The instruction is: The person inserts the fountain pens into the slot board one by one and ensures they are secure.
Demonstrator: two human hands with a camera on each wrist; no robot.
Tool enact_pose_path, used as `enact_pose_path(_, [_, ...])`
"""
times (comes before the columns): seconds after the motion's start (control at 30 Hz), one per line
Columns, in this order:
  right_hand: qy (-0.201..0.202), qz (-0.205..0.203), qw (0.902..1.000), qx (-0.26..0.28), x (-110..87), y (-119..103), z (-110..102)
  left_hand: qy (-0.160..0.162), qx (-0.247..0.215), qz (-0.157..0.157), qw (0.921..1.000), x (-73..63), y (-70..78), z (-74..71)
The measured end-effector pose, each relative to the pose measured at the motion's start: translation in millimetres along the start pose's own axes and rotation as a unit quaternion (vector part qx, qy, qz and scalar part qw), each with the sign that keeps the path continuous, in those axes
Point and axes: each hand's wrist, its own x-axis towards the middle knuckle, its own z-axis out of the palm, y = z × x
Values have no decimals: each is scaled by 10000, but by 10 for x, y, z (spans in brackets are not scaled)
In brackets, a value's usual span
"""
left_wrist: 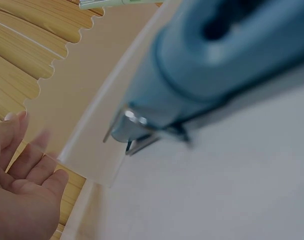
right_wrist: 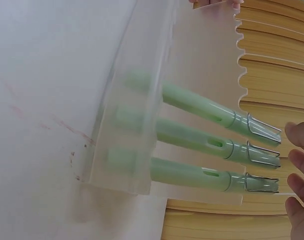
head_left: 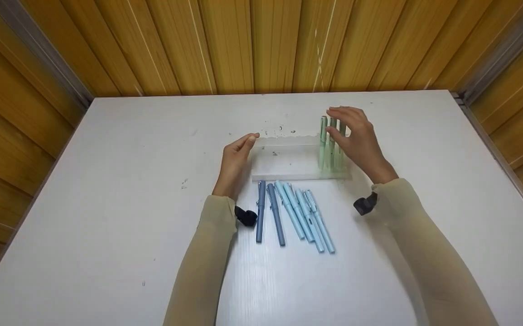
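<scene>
L fingers [head_left: 249, 142] pinch holder [head_left: 284, 177] edge; R fingers [head_left: 351, 115] loose nr green pens [right_wrist: 189, 134]; table [head_left: 130, 194] sides well off.

We see a frosted, translucent pen holder [head_left: 284, 177] with a scalloped back edge. At its right end, we find three mint-green pens [right_wrist: 187, 135] side by side, wire-clipped caps up, lower ends showing faintly behind its front lip. Before it, we have two slate-blue pens [head_left: 260, 213] and four pale-blue pens [head_left: 290, 210] lying flat, caps towards it.
</scene>
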Motion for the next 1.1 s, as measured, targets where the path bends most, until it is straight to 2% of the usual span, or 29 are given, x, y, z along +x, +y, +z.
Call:
enact_pose_path(0.27, [97,241,9988,422,-110,-98,-17,-61,-83,82,9999,-5,-3,-13])
enact_pose_path(0.4, [-108,610,9956,705,-185,-148,-11,-39,-27,72,10000,-6,-4,-15])
enact_pose_path(0.57, [-547,1160,9875,917,-271,-193,6,-4,6,14,10000,1,-10,-10])
enact_pose_path(0.83, [-1519,1855,9651,1053,-423,-231,39,-27,-27,143,9999,-12,-18,-6])
enact_pose_path(0.93, [-1905,2068,9539,1051,-495,-228,84,-29,-1,162,9999,-13,-17,-4])
enact_pose_path(1.1, [-2442,2454,9299,1243,-609,-225,146,8,59,103,9999,-4,-17,6])
